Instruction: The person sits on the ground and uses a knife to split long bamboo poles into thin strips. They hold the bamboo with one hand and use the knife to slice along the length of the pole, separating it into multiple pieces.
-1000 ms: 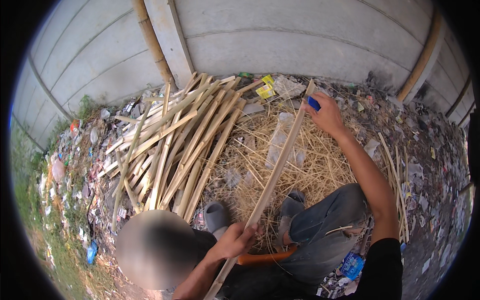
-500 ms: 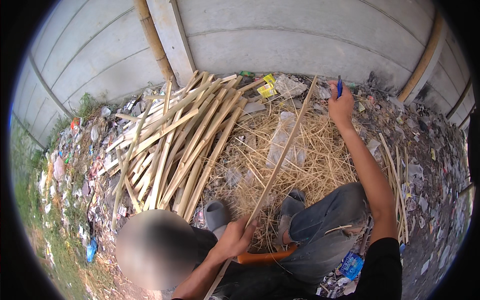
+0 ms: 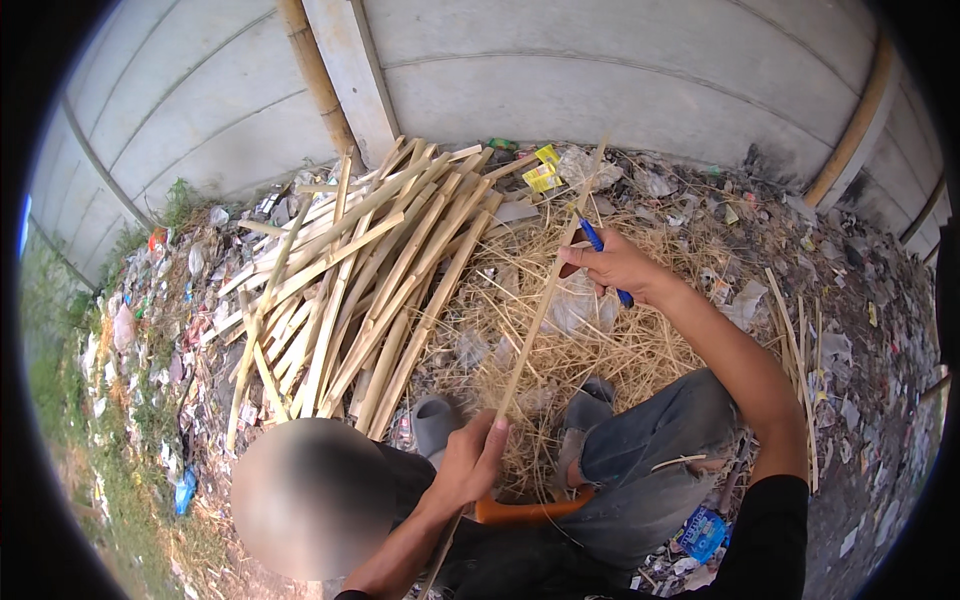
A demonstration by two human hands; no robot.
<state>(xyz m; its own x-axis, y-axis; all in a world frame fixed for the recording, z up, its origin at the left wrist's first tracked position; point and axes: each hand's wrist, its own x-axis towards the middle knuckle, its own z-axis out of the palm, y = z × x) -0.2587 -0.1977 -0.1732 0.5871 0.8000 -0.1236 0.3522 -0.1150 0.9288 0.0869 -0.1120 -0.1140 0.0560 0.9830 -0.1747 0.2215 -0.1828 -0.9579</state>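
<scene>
A long, thin bamboo strip [image 3: 534,335] slants up and away from my lap, its far tip rising near the wall. My left hand [image 3: 466,462] is closed round its lower part, with the thumb along the strip. My right hand [image 3: 622,264] grips a slim blue cutter knife [image 3: 591,235], held beside the upper half of the strip. The thumb and fingers of that hand reach the strip. Whether the blade touches the strip I cannot tell. Beneath lies a heap of thin bamboo shavings [image 3: 640,335].
A pile of split bamboo pieces [image 3: 400,270] lies to the left. A few thin strips [image 3: 800,350] lie at the right. A concrete wall [image 3: 600,80] with bamboo poles [image 3: 318,75] closes off the far side. Litter covers the ground. Beneath my legs is an orange object [image 3: 530,512].
My right hand has come left and nearer with the cutter knife, from apart from the strip to against it. The strip's upper end has shifted slightly left. My left hand keeps its hold.
</scene>
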